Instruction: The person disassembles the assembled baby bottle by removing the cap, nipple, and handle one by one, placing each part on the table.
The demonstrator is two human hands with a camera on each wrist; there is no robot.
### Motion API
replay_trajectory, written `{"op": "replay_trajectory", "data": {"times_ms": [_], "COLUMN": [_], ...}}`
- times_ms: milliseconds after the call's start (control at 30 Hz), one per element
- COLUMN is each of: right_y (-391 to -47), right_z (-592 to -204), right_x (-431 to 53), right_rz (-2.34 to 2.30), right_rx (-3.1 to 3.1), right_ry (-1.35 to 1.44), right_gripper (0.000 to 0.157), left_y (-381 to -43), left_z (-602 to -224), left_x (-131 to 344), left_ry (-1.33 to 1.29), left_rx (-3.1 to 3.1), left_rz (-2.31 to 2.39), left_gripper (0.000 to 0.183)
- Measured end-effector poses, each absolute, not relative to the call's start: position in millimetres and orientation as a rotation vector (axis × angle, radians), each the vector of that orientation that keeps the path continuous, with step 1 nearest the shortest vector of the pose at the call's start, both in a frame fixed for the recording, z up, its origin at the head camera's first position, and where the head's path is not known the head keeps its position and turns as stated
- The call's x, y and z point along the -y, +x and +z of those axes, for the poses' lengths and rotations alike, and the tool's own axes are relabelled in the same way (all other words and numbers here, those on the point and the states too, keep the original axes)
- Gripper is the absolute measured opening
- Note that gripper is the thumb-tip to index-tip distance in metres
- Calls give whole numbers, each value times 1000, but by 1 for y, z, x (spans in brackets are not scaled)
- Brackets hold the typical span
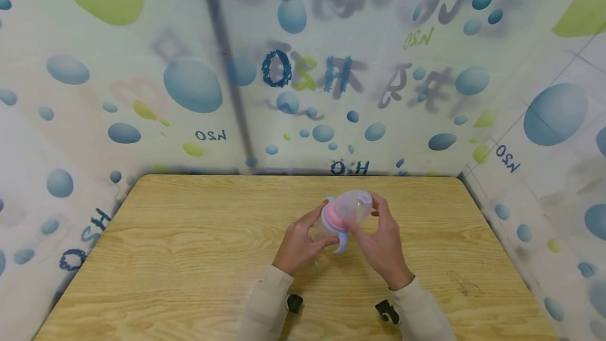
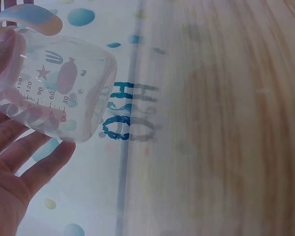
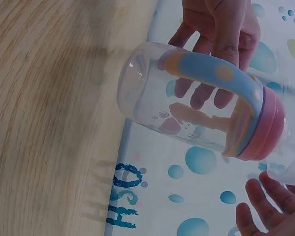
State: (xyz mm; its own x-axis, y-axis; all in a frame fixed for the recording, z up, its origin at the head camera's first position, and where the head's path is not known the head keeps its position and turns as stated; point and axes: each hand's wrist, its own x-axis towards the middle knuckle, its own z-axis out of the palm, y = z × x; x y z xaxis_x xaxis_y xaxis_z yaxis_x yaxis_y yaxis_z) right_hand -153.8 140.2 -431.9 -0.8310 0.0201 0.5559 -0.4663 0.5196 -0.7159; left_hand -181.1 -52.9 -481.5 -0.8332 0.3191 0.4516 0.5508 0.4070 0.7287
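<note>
A clear baby bottle (image 1: 322, 229) with a pink collar (image 1: 334, 217), blue side handles (image 1: 342, 243) and a translucent domed cap (image 1: 352, 205) is held tilted above the table, cap end to the upper right. My left hand (image 1: 298, 243) grips the bottle's body, its fingers behind the printed measuring scale (image 2: 42, 96) in the left wrist view. Around the cap, my right hand (image 1: 382, 241) has its fingers on the far side and its thumb near the collar. In the right wrist view the bottle (image 3: 187, 118) shows no visible liquid.
Beneath the hands lies a wood-grain table (image 1: 189, 257). A white wall covering (image 1: 265, 141) with blue and green spots and lettering stands behind it and along the sides. Dark clips (image 1: 294, 303) sit at the wrists by the light sleeves (image 1: 267, 304).
</note>
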Motion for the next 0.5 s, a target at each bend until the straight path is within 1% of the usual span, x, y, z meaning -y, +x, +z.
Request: {"op": "replay_trajectory", "data": {"times_ms": [367, 500], "right_y": [-155, -155], "right_z": [-432, -432], "right_x": [-146, -147], "right_rz": [1293, 1299], "right_rx": [2143, 2116], "right_ry": [343, 319], "right_gripper": [62, 64], "left_y": [-181, -181], "left_z": [-480, -481], "left_x": [55, 56], "left_ry": [-735, -736], "left_rx": [2439, 2435], "left_rz": [-1405, -1422], "left_gripper": [79, 79]}}
